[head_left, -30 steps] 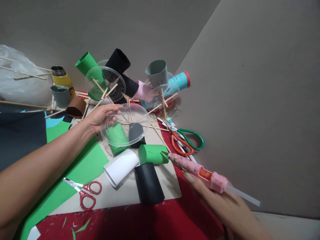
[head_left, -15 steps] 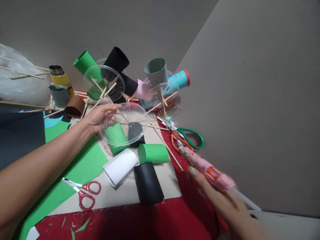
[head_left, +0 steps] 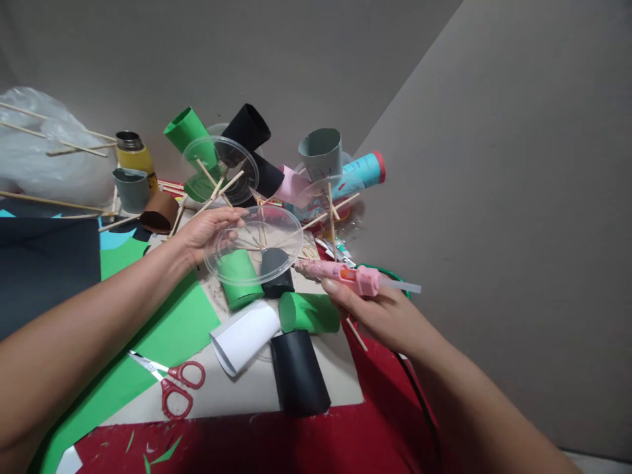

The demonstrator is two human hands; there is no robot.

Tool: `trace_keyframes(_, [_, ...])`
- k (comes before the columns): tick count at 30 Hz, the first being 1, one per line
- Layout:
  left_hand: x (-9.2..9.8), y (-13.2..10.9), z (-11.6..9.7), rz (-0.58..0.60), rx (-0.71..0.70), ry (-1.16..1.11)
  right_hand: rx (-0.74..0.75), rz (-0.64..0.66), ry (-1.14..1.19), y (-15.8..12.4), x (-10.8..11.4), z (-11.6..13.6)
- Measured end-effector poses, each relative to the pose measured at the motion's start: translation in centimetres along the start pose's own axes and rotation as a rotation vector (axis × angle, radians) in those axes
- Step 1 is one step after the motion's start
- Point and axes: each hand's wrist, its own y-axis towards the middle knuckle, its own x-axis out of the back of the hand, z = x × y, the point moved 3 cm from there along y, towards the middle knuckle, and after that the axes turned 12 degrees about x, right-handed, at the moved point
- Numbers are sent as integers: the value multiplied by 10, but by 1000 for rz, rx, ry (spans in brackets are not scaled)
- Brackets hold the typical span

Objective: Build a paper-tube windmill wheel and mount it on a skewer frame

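My left hand [head_left: 214, 230] grips the left rim of a clear plastic lid [head_left: 279, 227], its fingers curled at the edge. Wooden sticks cross behind and through the view of the lid. My right hand [head_left: 370, 306] is closed around a pink glue gun [head_left: 340, 273] with a glue stick jutting from its back. The gun's nozzle points left, close to the lid's right edge; whether they touch I cannot tell. Beneath and in front of the lid lie green paper tubes [head_left: 311, 313], a white paper tube [head_left: 244, 337] and black paper tubes [head_left: 301, 372].
Red-handled scissors [head_left: 172, 382] lie on green paper [head_left: 172, 329] at the left. Behind stand tube-and-lid assemblies [head_left: 190, 135], a yellow bottle [head_left: 134, 158] and a brown tube [head_left: 158, 212]. A plastic bag [head_left: 44, 164] sits far left. A grey wall [head_left: 518, 197] rises on the right.
My right hand has brought the glue gun up and left, from beside the green-handled scissors to the lid's right edge. My left hand keeps its hold; the whole view has shifted slightly.
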Motion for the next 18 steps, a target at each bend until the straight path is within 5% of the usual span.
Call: trace_keyframes(18, [0,-1,0,-48,-17,53,-40,-10,-71,4,-6,-2])
